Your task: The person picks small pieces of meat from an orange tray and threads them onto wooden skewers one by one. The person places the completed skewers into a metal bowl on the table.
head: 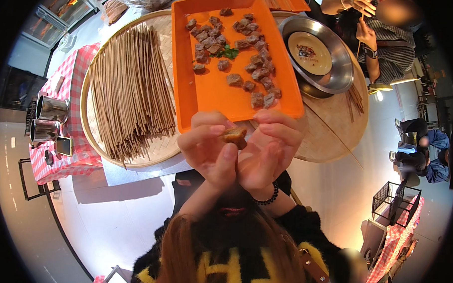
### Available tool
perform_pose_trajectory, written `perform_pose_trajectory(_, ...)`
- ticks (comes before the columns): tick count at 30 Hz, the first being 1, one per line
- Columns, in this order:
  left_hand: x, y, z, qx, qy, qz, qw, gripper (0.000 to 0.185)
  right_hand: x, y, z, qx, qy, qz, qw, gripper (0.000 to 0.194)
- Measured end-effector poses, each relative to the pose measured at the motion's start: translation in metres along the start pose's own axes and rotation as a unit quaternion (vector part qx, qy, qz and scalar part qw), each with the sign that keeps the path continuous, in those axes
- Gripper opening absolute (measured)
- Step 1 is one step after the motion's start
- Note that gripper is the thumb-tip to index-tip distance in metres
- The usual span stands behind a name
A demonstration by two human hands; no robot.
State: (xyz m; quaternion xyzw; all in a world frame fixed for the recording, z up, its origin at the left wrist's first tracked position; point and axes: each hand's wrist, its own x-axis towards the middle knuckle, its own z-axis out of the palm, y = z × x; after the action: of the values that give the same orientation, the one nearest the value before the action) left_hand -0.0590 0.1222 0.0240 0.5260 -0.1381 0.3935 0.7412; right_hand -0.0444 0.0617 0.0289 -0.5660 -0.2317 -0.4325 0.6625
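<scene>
Between its thumb and fingertips, my left hand [211, 152] pinches a browned meat piece [234, 135] just in front of an orange tray [209, 99]. My right hand [273, 150] is close beside it, palm turned up and fingers loosely curled; I see nothing in it. Several meat cubes [209, 41] lie in the tray around a green herb sprig [229, 52]. Left of the tray, a thick layer of thin wooden skewers [131, 93] covers a round woven bamboo tray [86, 118].
A steel basin [339, 70] holding a printed plate [310, 52] sits at right on a round board [323, 145]. One loose skewer [335, 139] overhangs its edge. A co-worker [392, 46] holds a skewer upright. Steel canisters [49, 131] and a phone [64, 146] rest on a checked tablecloth [85, 61].
</scene>
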Motion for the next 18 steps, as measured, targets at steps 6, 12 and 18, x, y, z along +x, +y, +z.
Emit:
perform_pose_trajectory(6, 0.000, -0.007, -0.006, 0.044, 0.007, 0.042, 0.998, 0.032, -0.005, 0.006, -0.002, 0.013, -0.033, 0.029, 0.999, 0.022)
perform_pose_trajectory(12, 0.003, -0.014, -0.006, 0.157, 0.042, 0.104, 0.981, 0.029, -0.004, 0.015, -0.001, -0.014, -0.032, -0.013, 0.999, 0.021)
perform_pose_trajectory(18, 0.004, -0.013, -0.014, 0.199, 0.007, 0.117, 0.973, 0.023, -0.002, 0.012, 0.000, 0.067, -0.027, 0.072, 0.995, 0.017)
